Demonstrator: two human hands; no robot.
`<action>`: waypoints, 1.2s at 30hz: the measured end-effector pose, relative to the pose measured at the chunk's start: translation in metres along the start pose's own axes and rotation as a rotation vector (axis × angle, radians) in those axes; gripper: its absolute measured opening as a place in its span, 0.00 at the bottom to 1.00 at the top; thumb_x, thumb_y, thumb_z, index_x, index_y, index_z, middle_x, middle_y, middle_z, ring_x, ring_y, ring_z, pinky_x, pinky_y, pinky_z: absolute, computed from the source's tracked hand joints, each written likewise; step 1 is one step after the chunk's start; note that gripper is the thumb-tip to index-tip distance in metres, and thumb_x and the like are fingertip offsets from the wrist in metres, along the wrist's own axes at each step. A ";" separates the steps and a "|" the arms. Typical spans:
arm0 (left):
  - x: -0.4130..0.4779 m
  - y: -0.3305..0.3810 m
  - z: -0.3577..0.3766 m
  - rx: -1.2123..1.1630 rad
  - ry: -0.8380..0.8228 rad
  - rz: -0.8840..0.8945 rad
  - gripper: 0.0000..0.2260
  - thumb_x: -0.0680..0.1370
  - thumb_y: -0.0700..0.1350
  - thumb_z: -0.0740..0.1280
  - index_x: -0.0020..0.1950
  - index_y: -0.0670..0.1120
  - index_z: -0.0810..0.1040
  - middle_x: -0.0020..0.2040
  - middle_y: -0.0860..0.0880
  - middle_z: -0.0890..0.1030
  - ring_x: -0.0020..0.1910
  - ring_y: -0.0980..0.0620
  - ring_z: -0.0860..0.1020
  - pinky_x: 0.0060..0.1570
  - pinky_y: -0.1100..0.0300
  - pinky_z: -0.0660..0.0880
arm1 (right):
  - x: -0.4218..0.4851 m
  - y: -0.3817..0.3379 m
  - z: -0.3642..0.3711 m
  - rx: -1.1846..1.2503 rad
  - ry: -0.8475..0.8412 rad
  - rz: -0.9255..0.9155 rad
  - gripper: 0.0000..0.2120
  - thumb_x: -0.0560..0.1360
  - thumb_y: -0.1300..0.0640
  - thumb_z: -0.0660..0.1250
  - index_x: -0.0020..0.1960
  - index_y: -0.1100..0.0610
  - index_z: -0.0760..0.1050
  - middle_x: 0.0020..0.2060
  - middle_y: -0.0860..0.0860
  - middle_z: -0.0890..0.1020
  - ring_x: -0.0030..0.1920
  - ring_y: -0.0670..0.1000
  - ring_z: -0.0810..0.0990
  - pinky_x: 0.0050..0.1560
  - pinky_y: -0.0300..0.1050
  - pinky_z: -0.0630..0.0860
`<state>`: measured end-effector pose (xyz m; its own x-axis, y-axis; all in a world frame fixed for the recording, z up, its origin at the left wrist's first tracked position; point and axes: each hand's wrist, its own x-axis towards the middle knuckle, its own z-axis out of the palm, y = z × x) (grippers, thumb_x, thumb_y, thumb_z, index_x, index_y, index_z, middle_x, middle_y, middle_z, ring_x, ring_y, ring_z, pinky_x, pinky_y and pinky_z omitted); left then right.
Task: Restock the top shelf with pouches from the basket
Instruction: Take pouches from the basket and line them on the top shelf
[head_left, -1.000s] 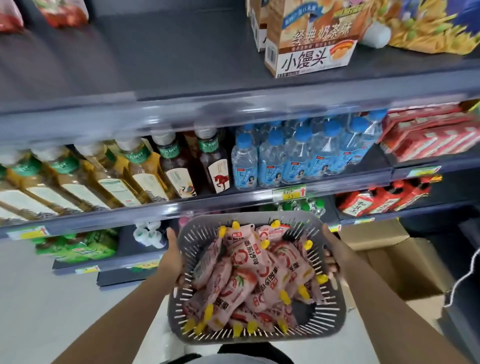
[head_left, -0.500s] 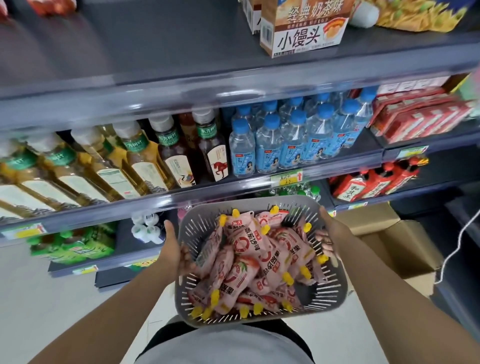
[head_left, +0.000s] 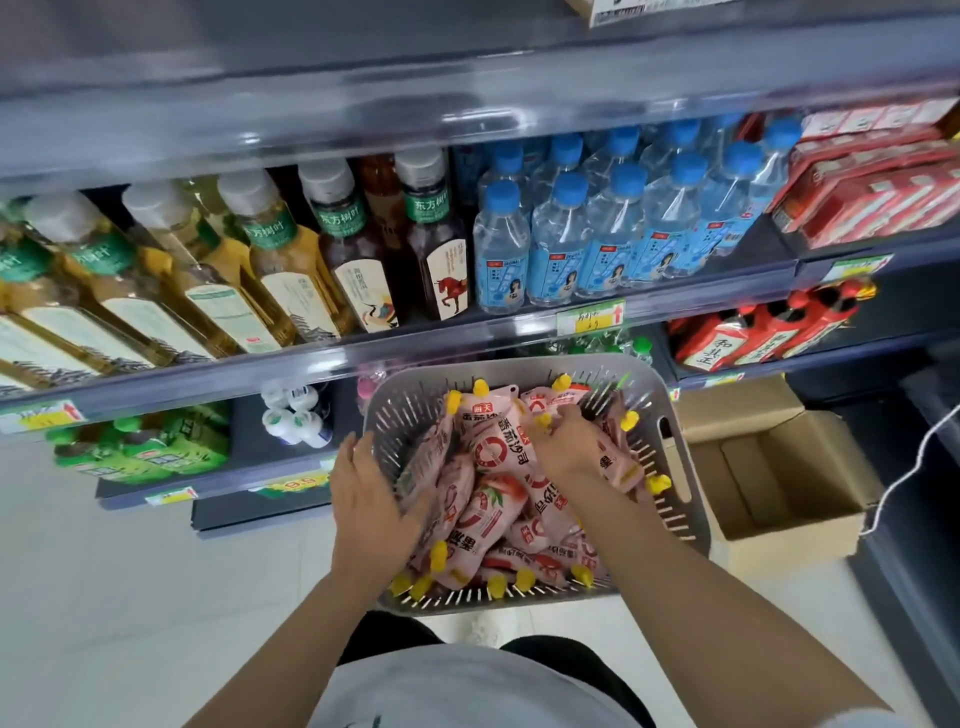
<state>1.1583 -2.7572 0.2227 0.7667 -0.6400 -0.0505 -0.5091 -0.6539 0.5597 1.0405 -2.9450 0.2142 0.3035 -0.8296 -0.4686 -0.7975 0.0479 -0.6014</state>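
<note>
Pick step: right hand (head_left: 563, 441) closing on pink yellow-capped sauce pouches (head_left: 498, 499) in grey slotted plastic basket (head_left: 675, 467), left hand (head_left: 371, 499) spread open at 9 o'clock rim; next, lift to grey top shelf (head_left: 363, 57) at 12 o'clock.

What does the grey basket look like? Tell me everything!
The basket is grey plastic, rectangular with rounded corners, slotted walls and a handle cut-out on its right side. It sits low in front of the shelves, heaped with pink pouches that have yellow caps. The left hand rests on its left rim; the right hand reaches in among the pouches.
</note>
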 end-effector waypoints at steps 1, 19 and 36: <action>-0.005 -0.002 0.000 0.029 0.000 0.073 0.34 0.73 0.56 0.69 0.72 0.40 0.63 0.72 0.39 0.63 0.72 0.40 0.59 0.70 0.45 0.57 | 0.002 -0.002 0.003 -0.006 -0.039 0.028 0.25 0.78 0.46 0.63 0.67 0.61 0.67 0.55 0.59 0.79 0.56 0.60 0.78 0.51 0.48 0.74; 0.056 0.056 0.037 -0.290 -0.461 0.174 0.44 0.59 0.52 0.81 0.66 0.51 0.59 0.63 0.49 0.72 0.62 0.50 0.72 0.62 0.48 0.72 | -0.023 -0.039 -0.071 -0.027 -0.145 -0.645 0.10 0.75 0.57 0.69 0.38 0.60 0.75 0.36 0.54 0.79 0.39 0.53 0.78 0.45 0.51 0.75; 0.032 0.055 0.017 -0.211 -0.207 0.152 0.58 0.57 0.53 0.79 0.77 0.48 0.45 0.68 0.48 0.61 0.67 0.48 0.63 0.64 0.48 0.69 | -0.031 -0.024 -0.057 0.022 -0.124 -0.054 0.16 0.78 0.48 0.63 0.58 0.59 0.74 0.46 0.56 0.82 0.47 0.57 0.82 0.50 0.51 0.80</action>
<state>1.1484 -2.8202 0.2377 0.5817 -0.8062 -0.1081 -0.5023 -0.4606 0.7318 1.0210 -2.9520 0.2798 0.4088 -0.7562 -0.5109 -0.7674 0.0183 -0.6409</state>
